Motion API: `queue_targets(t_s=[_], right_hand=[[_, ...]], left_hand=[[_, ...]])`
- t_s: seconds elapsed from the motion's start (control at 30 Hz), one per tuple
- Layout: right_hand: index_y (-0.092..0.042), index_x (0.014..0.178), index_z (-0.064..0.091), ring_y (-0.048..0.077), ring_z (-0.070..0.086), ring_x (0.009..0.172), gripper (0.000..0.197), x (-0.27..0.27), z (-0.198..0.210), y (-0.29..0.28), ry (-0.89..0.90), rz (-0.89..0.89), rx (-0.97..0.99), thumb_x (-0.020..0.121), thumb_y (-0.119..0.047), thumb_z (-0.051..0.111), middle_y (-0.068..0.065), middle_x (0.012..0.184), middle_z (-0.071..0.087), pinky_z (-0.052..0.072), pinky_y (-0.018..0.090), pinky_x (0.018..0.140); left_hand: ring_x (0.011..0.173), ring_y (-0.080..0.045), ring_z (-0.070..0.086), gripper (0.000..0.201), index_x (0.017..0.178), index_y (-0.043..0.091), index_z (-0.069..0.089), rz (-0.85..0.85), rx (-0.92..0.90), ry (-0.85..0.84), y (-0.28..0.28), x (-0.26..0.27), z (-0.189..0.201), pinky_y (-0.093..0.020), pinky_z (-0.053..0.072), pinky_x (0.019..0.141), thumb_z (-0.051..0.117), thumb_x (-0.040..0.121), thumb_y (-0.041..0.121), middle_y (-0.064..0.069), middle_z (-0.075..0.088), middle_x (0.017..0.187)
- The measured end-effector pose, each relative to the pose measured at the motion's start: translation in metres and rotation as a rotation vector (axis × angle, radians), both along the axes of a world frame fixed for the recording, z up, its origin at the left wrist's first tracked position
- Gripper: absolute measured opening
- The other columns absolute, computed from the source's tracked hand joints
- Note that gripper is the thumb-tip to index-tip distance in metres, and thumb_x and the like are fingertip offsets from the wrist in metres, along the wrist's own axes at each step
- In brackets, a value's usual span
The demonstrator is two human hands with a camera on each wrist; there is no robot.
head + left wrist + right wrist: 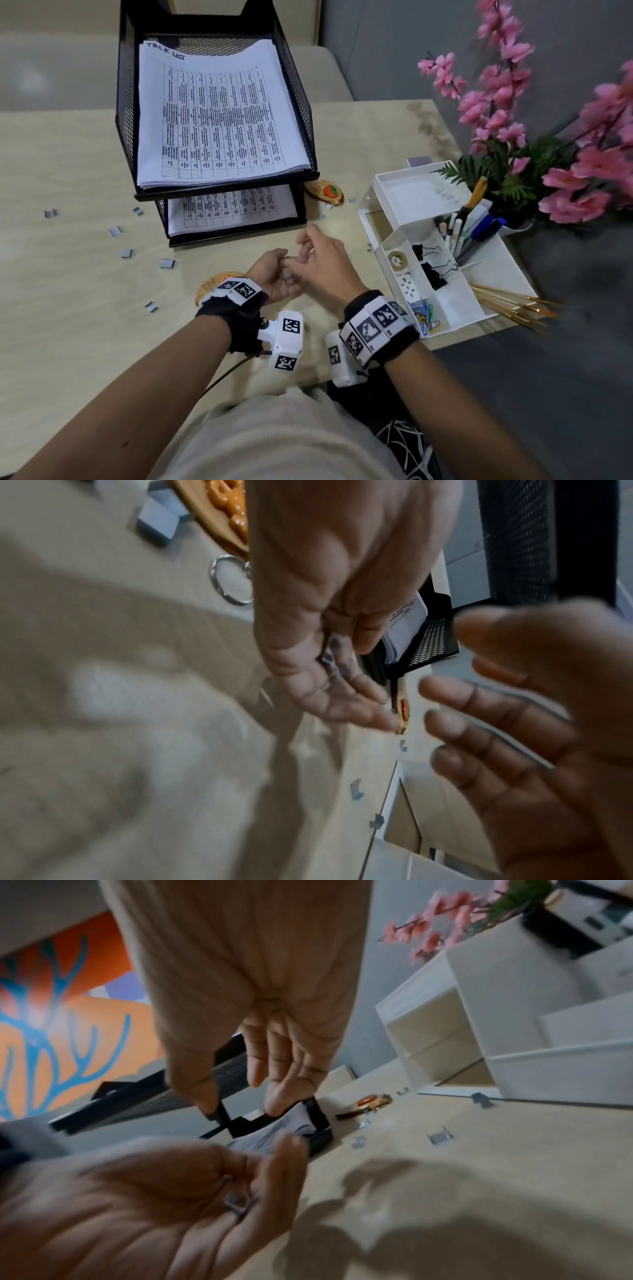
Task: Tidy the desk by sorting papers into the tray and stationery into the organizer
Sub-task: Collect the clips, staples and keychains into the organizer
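My left hand [284, 270] is cupped palm up near the desk's middle front, with small grey staple strips [287, 274] lying in it. The wrist views show those staple strips [330, 653] [236, 1202] between its curled fingers [287, 1153] and palm. Just above hovers my right hand [308, 245], its fingers [274, 1069] relaxed and holding nothing. More staple strips [126, 253] lie scattered on the desk to the left. The black mesh paper tray [303, 102] holds printed sheets [219, 116] on both levels. At the right stands the white organizer [385, 240].
The organizer holds pens [469, 226], binder clips [431, 274] and paper clips [423, 313]. Thin golden brushes [513, 305] lie beside it. A wooden key tag [323, 193] lies by the tray, another [212, 284] under my left wrist. Pink flowers [507, 102] stand at the back right.
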State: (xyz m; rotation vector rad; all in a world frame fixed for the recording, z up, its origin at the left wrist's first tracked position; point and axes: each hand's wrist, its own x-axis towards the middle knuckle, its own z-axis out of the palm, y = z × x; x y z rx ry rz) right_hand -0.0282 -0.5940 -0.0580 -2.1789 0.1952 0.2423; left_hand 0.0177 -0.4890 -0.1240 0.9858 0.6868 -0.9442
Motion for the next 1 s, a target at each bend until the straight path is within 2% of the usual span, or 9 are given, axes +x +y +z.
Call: queue_targets(t_s=[0.1,0.2,0.27,0.37,0.6,0.7,0.8,0.9,1.0], right_hand=[[-0.007,0.098,0.054,0.023,0.054,0.094,0.010,0.019,-0.008,-0.024,-0.038,-0.152,-0.187,0.088,-0.009,0.052,0.011,0.101,0.058,0.048,0.039,0.088],[0.004,0.120,0.049,0.036,0.039,0.124,0.033,0.031,-0.030,-0.054,0.141,-0.172,-0.464,0.087,-0.002,0.045,0.023,0.129,0.046,0.035,0.040,0.101],[0.006,0.119,0.048,0.038,0.036,0.126,0.034,0.029,-0.043,-0.062,0.218,-0.116,-0.574,0.086,-0.001,0.046,0.024,0.131,0.043,0.033,0.041,0.102],[0.005,0.110,0.053,0.036,0.041,0.116,0.026,0.015,-0.056,-0.058,0.135,-0.031,-0.670,0.086,-0.002,0.046,0.022,0.124,0.048,0.035,0.039,0.097],[0.002,0.110,0.060,0.032,0.043,0.110,0.031,0.000,-0.064,-0.053,-0.064,0.066,-0.501,0.088,0.008,0.039,0.015,0.125,0.054,0.035,0.028,0.089],[-0.002,0.113,0.063,0.032,0.043,0.110,0.032,-0.001,-0.065,-0.057,-0.050,0.036,-0.506,0.090,0.004,0.041,0.014,0.124,0.056,0.036,0.030,0.088],[0.001,0.106,0.066,0.034,0.049,0.104,0.031,0.002,-0.066,-0.055,-0.029,0.080,-0.496,0.088,0.007,0.041,0.017,0.113,0.061,0.042,0.036,0.087],[0.005,0.099,0.068,0.033,0.054,0.099,0.027,0.008,-0.060,-0.053,-0.017,0.068,-0.464,0.086,0.006,0.045,0.020,0.106,0.063,0.045,0.038,0.084],[0.003,0.093,0.071,0.026,0.062,0.089,0.019,0.013,-0.041,-0.046,-0.069,-0.051,-0.298,0.083,0.002,0.055,0.018,0.099,0.067,0.050,0.030,0.082]], left_hand=[[0.027,-0.012,0.044,0.052,0.053,0.009,0.050,0.027,-0.018,0.045,0.003,0.004,0.005,-0.008,0.036,0.033,0.028,0.098,0.026,-0.005,0.049,0.039],[0.023,-0.008,0.037,0.049,0.053,0.012,0.042,0.034,-0.018,0.009,0.009,0.010,0.007,-0.004,0.025,0.031,0.026,0.098,0.024,0.001,0.044,0.034],[0.022,-0.006,0.036,0.041,0.060,0.014,0.035,0.051,0.012,-0.011,0.013,0.012,0.009,-0.005,0.023,0.030,0.026,0.098,0.023,0.002,0.043,0.032],[0.022,-0.006,0.037,0.040,0.061,0.014,0.035,0.074,0.047,-0.034,0.016,0.015,0.008,-0.005,0.024,0.029,0.027,0.098,0.023,0.002,0.044,0.031],[0.024,-0.007,0.038,0.038,0.061,0.015,0.036,0.094,0.021,-0.026,0.013,0.014,0.006,-0.005,0.027,0.030,0.027,0.097,0.022,0.002,0.044,0.034],[0.025,-0.007,0.038,0.038,0.061,0.015,0.036,0.088,0.015,-0.024,0.011,0.014,0.005,-0.005,0.027,0.030,0.027,0.097,0.022,0.003,0.043,0.034],[0.024,-0.007,0.039,0.037,0.061,0.014,0.036,0.073,0.030,-0.032,0.008,0.014,0.007,-0.006,0.027,0.029,0.027,0.097,0.021,0.003,0.044,0.034],[0.025,-0.008,0.047,0.039,0.062,0.011,0.042,0.085,0.077,-0.051,0.005,0.015,0.004,-0.008,0.037,0.030,0.030,0.098,0.021,0.000,0.051,0.034],[0.048,-0.013,0.059,0.037,0.069,0.007,0.051,0.098,0.074,-0.056,0.003,0.015,0.002,-0.015,0.050,0.038,0.033,0.098,0.021,-0.004,0.061,0.044]])
